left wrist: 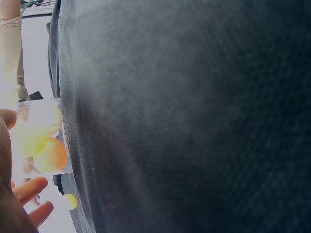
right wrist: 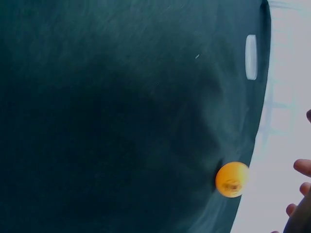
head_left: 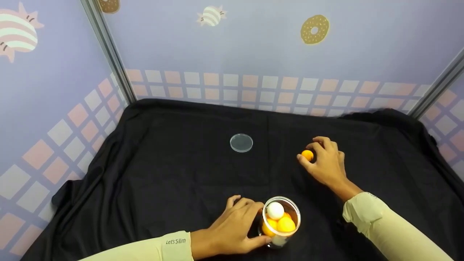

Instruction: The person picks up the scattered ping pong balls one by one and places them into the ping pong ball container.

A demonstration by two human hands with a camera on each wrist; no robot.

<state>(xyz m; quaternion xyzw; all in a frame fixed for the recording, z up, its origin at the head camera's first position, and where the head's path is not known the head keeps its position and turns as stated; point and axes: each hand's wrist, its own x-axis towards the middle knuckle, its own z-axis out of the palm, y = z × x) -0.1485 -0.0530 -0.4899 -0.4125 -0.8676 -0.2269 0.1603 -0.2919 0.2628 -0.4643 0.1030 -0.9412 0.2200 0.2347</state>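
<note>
A clear jar (head_left: 278, 241) stands upright on black cloth, holding a white ball (head_left: 275, 210) and several orange balls (head_left: 286, 224). My left hand (head_left: 235, 226) holds the jar's left side between thumb and forefinger; the other fingers (left wrist: 41, 213) stretch past it in the left wrist view. Farther off to the right, my right hand (head_left: 327, 163) is spread around a loose orange ball (head_left: 307, 155). The right wrist view shows this ball (right wrist: 232, 179) on the cloth, with the visible fingers (right wrist: 303, 167) apart from it.
A clear round lid (head_left: 241, 143) lies flat on the cloth beyond the jar, left of the loose ball. Black cloth (head_left: 163, 156) covers the table and bunches at its left edge. Patterned panels (head_left: 253, 47) rise behind and at both sides.
</note>
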